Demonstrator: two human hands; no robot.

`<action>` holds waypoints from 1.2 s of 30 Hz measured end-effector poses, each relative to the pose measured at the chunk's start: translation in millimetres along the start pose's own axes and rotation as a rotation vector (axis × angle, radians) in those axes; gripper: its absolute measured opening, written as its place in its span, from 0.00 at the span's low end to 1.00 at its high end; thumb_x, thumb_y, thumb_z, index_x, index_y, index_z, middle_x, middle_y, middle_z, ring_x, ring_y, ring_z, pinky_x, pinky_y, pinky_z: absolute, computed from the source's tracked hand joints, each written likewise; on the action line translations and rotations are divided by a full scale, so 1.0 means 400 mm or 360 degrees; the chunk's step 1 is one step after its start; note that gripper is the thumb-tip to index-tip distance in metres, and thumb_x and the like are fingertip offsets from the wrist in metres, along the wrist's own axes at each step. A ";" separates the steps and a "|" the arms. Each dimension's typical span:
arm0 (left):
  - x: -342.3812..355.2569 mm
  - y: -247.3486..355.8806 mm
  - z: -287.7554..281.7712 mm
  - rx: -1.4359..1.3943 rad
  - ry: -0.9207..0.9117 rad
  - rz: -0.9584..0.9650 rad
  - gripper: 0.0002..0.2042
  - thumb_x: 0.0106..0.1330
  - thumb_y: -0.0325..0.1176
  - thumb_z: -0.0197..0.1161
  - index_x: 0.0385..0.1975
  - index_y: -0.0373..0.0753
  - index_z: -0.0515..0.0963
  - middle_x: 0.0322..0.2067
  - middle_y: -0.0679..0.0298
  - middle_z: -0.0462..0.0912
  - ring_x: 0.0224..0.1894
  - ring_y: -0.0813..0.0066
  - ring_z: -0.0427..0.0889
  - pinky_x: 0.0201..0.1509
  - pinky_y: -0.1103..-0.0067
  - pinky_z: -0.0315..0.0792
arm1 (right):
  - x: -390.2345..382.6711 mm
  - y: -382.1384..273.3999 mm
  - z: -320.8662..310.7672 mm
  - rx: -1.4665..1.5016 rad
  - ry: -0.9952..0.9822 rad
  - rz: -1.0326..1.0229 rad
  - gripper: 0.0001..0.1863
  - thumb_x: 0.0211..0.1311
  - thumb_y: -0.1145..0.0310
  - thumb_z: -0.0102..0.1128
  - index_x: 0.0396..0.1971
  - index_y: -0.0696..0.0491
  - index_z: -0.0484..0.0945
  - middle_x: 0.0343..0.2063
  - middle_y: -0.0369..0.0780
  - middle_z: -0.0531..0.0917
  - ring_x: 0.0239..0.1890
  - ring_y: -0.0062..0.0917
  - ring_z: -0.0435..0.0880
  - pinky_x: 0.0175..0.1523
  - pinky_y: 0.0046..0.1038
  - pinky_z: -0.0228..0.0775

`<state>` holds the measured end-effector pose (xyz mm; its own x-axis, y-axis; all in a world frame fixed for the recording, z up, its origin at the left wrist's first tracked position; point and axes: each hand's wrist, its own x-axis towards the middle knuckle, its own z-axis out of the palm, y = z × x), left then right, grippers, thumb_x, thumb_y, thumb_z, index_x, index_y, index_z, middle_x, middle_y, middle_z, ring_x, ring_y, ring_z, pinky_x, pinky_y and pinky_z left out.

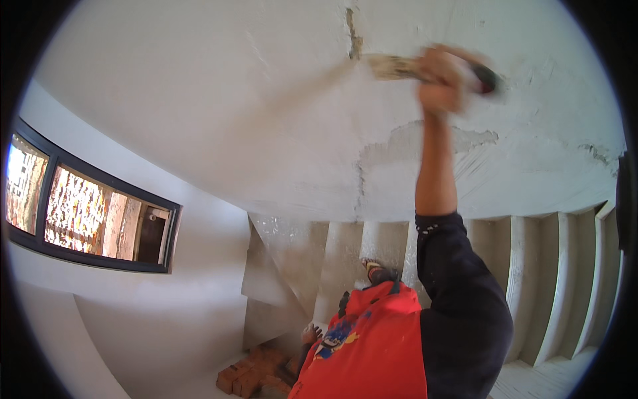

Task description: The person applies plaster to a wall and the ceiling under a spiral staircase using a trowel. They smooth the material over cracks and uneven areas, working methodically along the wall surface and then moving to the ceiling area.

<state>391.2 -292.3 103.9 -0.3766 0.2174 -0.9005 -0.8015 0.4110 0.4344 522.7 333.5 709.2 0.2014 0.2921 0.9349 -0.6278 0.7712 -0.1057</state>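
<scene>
My right hand (440, 83), smeared by motion, is raised to the pale plastered wall (199, 80) and closed round a scraper (391, 67). Its wide, stained blade points left, and a dark handle end with some red sticks out behind my fist. The blade's edge is right beside the lower end of a rough brown crack (354, 43). Down by my left side hangs my left hand (311, 333), fingers apart, with nothing seen in it. Below the scraper runs a rough grey patch (405, 143) in the plaster. A brownish streak, dust or shadow, slants down-left from the blade.
Concrete stairs (528, 286) run along the wall's foot, and my foot (379, 271) is on one of them. Reddish bricks (242, 374) are piled low at the left. A dark-framed window (100, 213) is set in the left wall. Pale specks dot the steps.
</scene>
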 end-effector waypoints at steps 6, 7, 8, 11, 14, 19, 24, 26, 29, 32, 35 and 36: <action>0.012 0.000 0.013 -0.0104 -0.0204 -0.0007 0.21 0.66 0.44 0.49 0.56 0.42 0.62 0.49 0.51 0.74 0.45 0.53 0.76 0.42 0.60 0.71 | 0.018 -0.040 0.023 0.0299 -0.0053 -0.0082 0.10 0.56 0.71 0.40 0.16 0.46 0.59 0.11 0.33 0.60 0.11 0.16 0.54 0.17 0.21 0.51; 0.000 -0.011 0.003 -0.0133 -0.0294 -0.0022 0.22 0.66 0.44 0.49 0.57 0.42 0.62 0.50 0.52 0.73 0.46 0.53 0.76 0.44 0.61 0.71 | 0.014 -0.010 -0.020 0.0379 -0.0174 -0.0138 0.09 0.56 0.73 0.39 0.18 0.47 0.59 0.11 0.33 0.59 0.12 0.16 0.54 0.17 0.21 0.51; -0.022 -0.021 -0.014 -0.0191 -0.0367 -0.0054 0.22 0.66 0.44 0.48 0.57 0.42 0.62 0.50 0.52 0.73 0.46 0.52 0.76 0.45 0.61 0.70 | 0.000 -0.006 0.030 0.0069 -0.0042 0.0122 0.09 0.54 0.72 0.40 0.16 0.46 0.58 0.10 0.32 0.58 0.11 0.15 0.52 0.16 0.21 0.48; -0.022 -0.034 -0.018 -0.0271 -0.0337 -0.0123 0.22 0.66 0.45 0.48 0.57 0.43 0.61 0.50 0.53 0.73 0.47 0.52 0.75 0.49 0.62 0.69 | 0.014 -0.042 0.076 0.0215 0.0191 0.0083 0.09 0.53 0.72 0.39 0.15 0.47 0.58 0.10 0.33 0.58 0.11 0.16 0.52 0.16 0.21 0.48; -0.014 0.005 0.023 -0.0393 -0.0390 -0.0102 0.20 0.68 0.43 0.46 0.56 0.41 0.62 0.50 0.51 0.74 0.44 0.53 0.77 0.43 0.62 0.72 | 0.034 -0.112 0.037 0.0676 0.0244 -0.0079 0.12 0.50 0.72 0.36 0.10 0.47 0.55 0.09 0.34 0.58 0.10 0.18 0.52 0.16 0.21 0.48; -0.021 -0.035 0.022 -0.0058 -0.0063 0.0019 0.20 0.69 0.42 0.43 0.57 0.40 0.62 0.52 0.47 0.73 0.44 0.50 0.77 0.40 0.61 0.74 | 0.000 -0.059 0.108 0.0222 0.0383 0.0201 0.10 0.49 0.73 0.37 0.11 0.47 0.55 0.09 0.34 0.59 0.10 0.18 0.52 0.17 0.21 0.49; -0.061 -0.011 0.049 0.0388 -0.0436 0.0196 0.21 0.70 0.43 0.40 0.58 0.40 0.61 0.52 0.47 0.73 0.50 0.47 0.75 0.44 0.60 0.73 | -0.045 -0.025 0.071 0.0249 0.0284 0.0288 0.08 0.53 0.69 0.42 0.17 0.47 0.59 0.11 0.34 0.61 0.12 0.18 0.55 0.18 0.23 0.51; -0.094 -0.015 0.025 0.0110 -0.0672 0.0104 0.22 0.70 0.44 0.39 0.59 0.41 0.60 0.55 0.48 0.69 0.52 0.46 0.73 0.46 0.57 0.71 | -0.027 -0.052 0.089 -0.0014 0.0128 0.0134 0.07 0.52 0.69 0.45 0.18 0.47 0.59 0.11 0.33 0.61 0.11 0.18 0.55 0.18 0.24 0.51; -0.057 -0.005 0.058 -0.0184 -0.0332 -0.0061 0.23 0.69 0.47 0.38 0.59 0.42 0.60 0.59 0.50 0.65 0.53 0.46 0.70 0.49 0.53 0.68 | 0.002 -0.067 0.042 0.0293 -0.0046 -0.0048 0.05 0.52 0.73 0.46 0.23 0.48 0.61 0.12 0.34 0.62 0.12 0.19 0.55 0.19 0.25 0.52; -0.014 0.013 0.043 0.0011 -0.0244 0.0010 0.22 0.69 0.46 0.41 0.57 0.40 0.62 0.54 0.49 0.70 0.48 0.48 0.74 0.43 0.56 0.70 | -0.034 -0.001 0.033 0.0420 0.0158 0.0108 0.06 0.54 0.78 0.46 0.26 0.51 0.62 0.13 0.36 0.64 0.15 0.20 0.59 0.21 0.25 0.55; -0.019 -0.012 0.056 -0.0010 0.0021 0.0011 0.20 0.68 0.41 0.49 0.56 0.39 0.64 0.48 0.46 0.75 0.41 0.52 0.79 0.37 0.63 0.73 | -0.023 -0.044 0.066 0.0282 0.0157 0.0139 0.07 0.53 0.75 0.43 0.20 0.48 0.59 0.12 0.35 0.61 0.13 0.19 0.56 0.18 0.23 0.51; -0.021 -0.005 0.060 -0.0031 0.0045 0.0025 0.20 0.67 0.42 0.49 0.55 0.39 0.64 0.48 0.47 0.75 0.41 0.53 0.79 0.37 0.63 0.73 | -0.020 -0.068 0.073 0.0225 0.0177 0.0100 0.08 0.53 0.73 0.42 0.17 0.47 0.58 0.12 0.34 0.60 0.12 0.18 0.54 0.17 0.22 0.49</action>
<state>407.3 -273.8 110.9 -0.4022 0.1983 -0.8938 -0.8042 0.3902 0.4484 516.1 293.7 714.7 0.2352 0.4040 0.8840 -0.7396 0.6645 -0.1069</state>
